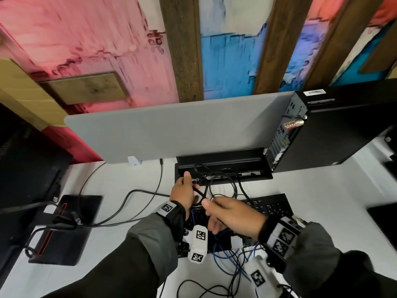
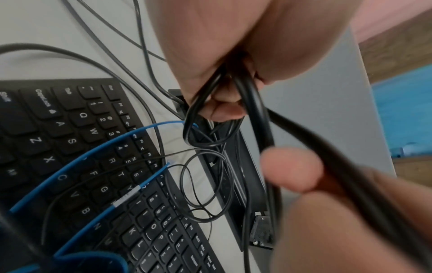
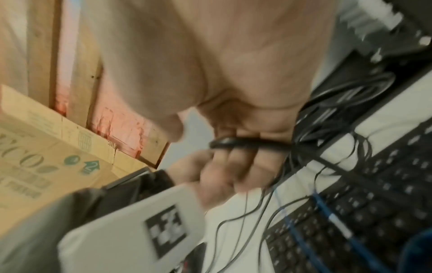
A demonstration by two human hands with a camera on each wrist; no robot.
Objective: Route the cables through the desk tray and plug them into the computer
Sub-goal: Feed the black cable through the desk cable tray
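Table (image 1: 322, 196) space in front of the grey partition (image 1: 171, 130) carries everything, and the open desk tray (image 1: 223, 166) at the partition's foot is the landmark. Right of the tray stands the computer (image 1: 335, 123), rear ports facing it. The keyboard (image 1: 270, 206) lies just before the tray under loose black and blue leads. Left hand (image 1: 182, 192), over the tray's left end, has its grip curled round a bunch of black cables (image 2: 254, 103). Right hand (image 1: 232, 214), nearer than the tray, pinches the thickest of those cables. Likely trouble: the tangled loops may snag or knot at the tray's slot, and pulling could drag the keyboard.
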